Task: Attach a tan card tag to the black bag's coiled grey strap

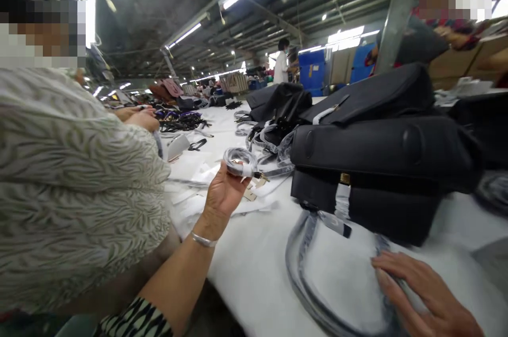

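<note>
1. The left hand [227, 189] is raised over the white table [246, 263], left of the near black bag, with thumb and fingers clamped on a coiled strap [240, 162].
2. The coiled strap is in a clear wrap, with a white band round it and a metal clip at its right end.
3. The right hand [424, 289] is at the near right, its fingers bent over the right side of the bag handles [292, 265]. It touches them, but I cannot tell whether it is clamped on them.
4. The bag handles, also wrapped, curve across the table towards the near edge.
5. The near black bag [373, 157] lies on the right half of the table, just beyond the handles. Its gold clasp [345, 179] has a wrapped tab hanging below.
6. More dark bags [373, 93] are piled behind it, with wrapped straps to their left.
7. Paper and tags [249, 196] lie below and beside the left hand.
8. A co-worker in a patterned shirt [79, 183] stands at the near left, hands over the table.
</note>
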`<state>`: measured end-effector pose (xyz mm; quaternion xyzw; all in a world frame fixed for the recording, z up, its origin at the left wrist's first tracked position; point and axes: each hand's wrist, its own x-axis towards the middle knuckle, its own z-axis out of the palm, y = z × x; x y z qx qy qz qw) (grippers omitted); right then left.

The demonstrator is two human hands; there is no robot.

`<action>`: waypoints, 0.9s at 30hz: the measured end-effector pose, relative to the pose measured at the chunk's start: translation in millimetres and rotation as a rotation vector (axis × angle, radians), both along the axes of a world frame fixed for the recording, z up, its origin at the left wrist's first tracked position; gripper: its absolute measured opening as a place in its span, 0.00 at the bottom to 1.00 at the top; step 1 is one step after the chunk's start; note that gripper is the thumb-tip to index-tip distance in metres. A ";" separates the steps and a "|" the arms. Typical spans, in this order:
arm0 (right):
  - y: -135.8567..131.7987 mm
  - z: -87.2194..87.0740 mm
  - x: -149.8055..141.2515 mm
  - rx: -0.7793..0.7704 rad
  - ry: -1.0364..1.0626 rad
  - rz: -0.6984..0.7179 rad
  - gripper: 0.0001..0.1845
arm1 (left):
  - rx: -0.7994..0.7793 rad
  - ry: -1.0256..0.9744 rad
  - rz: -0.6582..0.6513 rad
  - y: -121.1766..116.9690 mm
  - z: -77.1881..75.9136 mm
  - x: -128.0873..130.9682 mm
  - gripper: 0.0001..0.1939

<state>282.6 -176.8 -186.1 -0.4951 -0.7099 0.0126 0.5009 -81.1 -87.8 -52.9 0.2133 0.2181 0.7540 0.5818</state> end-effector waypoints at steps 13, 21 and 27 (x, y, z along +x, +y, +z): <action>-68.2 178.5 -90.6 0.015 -0.570 0.135 0.33 | -0.049 -0.038 -0.583 -129.8 20.9 74.2 0.11; -61.9 192.4 -55.6 -0.054 -0.682 0.066 0.40 | 0.093 -0.073 -0.891 -106.6 10.4 92.2 0.12; -62.6 189.9 -55.4 -0.206 -0.722 0.219 0.38 | 0.130 -0.046 -0.877 -84.9 -16.4 108.5 0.09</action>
